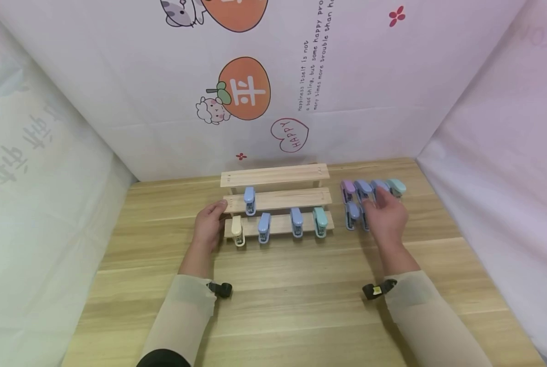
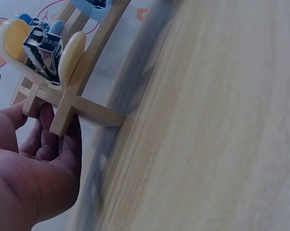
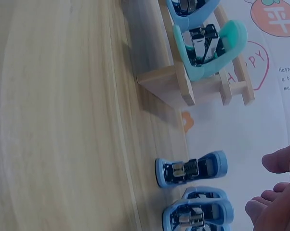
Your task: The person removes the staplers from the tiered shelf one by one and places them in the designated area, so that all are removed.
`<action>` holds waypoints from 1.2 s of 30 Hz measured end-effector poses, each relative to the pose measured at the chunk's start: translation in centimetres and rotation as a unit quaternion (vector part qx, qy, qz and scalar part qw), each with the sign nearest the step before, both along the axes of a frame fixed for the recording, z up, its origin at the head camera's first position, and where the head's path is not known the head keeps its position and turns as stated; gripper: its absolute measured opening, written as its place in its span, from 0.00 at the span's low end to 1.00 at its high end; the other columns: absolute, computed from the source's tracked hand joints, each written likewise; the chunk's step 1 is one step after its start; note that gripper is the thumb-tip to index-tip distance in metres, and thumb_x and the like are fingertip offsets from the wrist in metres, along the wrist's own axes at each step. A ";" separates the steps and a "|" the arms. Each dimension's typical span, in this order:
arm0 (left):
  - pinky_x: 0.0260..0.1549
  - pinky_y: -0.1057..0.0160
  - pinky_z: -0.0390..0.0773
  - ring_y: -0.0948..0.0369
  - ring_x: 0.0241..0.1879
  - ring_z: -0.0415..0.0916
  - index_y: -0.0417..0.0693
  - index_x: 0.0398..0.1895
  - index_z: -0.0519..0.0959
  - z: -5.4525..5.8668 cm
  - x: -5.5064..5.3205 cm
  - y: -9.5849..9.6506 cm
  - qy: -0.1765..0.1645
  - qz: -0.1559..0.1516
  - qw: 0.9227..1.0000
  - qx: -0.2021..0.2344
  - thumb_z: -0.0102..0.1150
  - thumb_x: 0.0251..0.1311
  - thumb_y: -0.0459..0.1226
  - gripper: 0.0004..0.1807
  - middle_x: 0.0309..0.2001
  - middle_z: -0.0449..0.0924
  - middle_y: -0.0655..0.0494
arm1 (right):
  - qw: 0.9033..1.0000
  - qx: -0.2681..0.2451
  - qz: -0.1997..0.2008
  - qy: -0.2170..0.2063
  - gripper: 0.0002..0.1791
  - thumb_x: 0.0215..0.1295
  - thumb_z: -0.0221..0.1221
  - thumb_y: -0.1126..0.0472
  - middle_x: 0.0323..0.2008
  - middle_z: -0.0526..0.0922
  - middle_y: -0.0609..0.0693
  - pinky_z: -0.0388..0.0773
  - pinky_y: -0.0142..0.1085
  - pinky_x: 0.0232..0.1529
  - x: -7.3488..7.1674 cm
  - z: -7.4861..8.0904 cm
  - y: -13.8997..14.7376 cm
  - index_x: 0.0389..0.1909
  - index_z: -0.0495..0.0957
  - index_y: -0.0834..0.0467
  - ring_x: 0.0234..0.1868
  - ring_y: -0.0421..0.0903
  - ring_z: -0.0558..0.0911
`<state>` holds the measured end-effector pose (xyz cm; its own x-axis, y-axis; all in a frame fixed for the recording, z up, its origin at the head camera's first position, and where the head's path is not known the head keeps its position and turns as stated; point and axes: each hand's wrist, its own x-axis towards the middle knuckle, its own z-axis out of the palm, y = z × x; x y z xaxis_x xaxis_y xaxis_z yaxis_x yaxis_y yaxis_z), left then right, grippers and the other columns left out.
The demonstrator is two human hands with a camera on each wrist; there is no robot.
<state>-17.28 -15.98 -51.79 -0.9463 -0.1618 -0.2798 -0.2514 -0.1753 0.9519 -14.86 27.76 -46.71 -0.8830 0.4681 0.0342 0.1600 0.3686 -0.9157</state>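
A three-tier wooden rack stands on the table with small staplers on it. My left hand grips its left end, fingers tucked behind the slats. The bottom tier bears a cream stapler, two blue ones and a teal stapler; one blue stapler sits on the middle tier. To the right, my right hand hovers over a group of staplers, thumb and fingers apart. In the right wrist view that hand holds nothing visible. It partly hides a blue stapler.
Beside the right hand are a purple stapler, a teal stapler and several blue ones, including one in front. A printed white cloth hangs behind the wooden table and at both sides.
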 end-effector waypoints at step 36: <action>0.64 0.56 0.78 0.50 0.64 0.76 0.36 0.65 0.77 0.0 0.0 0.0 0.005 0.000 1.000 -0.001 0.64 0.72 0.47 0.28 0.65 0.77 0.43 | 0.995 -0.032 0.089 0.013 0.31 0.68 0.67 0.60 0.70 0.75 0.57 0.75 0.36 0.68 -0.3 2.5 -7.9 0.71 0.73 0.59 0.71 0.52 0.74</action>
